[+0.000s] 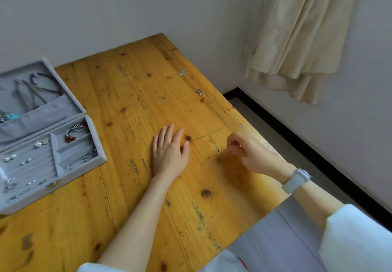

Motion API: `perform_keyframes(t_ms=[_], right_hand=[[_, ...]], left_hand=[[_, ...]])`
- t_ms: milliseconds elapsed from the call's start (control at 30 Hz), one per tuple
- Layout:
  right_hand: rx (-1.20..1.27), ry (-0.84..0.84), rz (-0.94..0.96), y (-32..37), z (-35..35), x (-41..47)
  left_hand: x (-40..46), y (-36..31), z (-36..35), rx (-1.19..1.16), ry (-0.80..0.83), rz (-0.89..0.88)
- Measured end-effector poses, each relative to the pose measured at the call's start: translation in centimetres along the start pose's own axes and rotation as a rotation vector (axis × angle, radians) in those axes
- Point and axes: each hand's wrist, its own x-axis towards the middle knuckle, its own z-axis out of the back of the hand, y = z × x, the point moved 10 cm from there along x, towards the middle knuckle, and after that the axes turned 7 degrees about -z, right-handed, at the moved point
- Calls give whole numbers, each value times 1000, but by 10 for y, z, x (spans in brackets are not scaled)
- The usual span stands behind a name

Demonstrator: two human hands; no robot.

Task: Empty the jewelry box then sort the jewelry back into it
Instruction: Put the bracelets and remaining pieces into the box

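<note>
Our L hand [169,155] flat on table [131,93], fingers straight, R hand [248,152] fingers curled, pinching thin chain [214,132], jewelry box [63,165] open at left w/ pieces inside, two earrings [199,92] loose beyond.

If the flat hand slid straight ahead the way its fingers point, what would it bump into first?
Probably nothing for a while. The left hand lies flat on the table, its fingers pointing at bare wood. The small earring lies roughly that way, perhaps slightly off the line.

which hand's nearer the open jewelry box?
Left. The left hand lies flat on the table just right of the jewelry box; the right hand is farther right, fingers pinched near the table's edge.
</note>
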Motion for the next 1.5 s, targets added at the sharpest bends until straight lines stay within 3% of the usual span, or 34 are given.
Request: perform_keyframes(t_ms=[67,300,367,500,600,800,933,1200,1500], right_hand=[[94,-1,52,23,7,4],[255,-107,251,98,40,24],[292,-178,241,100,47,29],[452,-283,71,68,38,40],[372,-235,-37,47,11,49],[129,-247,-13,48,19,93],[188,-342,-2,51,59,142],[82,-365,-76,20,78,248],[19,-306,-110,-6,63,301]], left_hand=[[2,0,7,-203,2,10],[-6,-50,33,-1406,162,76],[-6,-53,34,-1569,171,125],[-2,-21,39,-1323,-3,239],[6,-1,47,-1025,-74,233],[54,10,64,-717,-86,127],[102,27,70,-500,-186,138],[193,62,28,39,-49,157],[206,75,11,170,-38,210]])
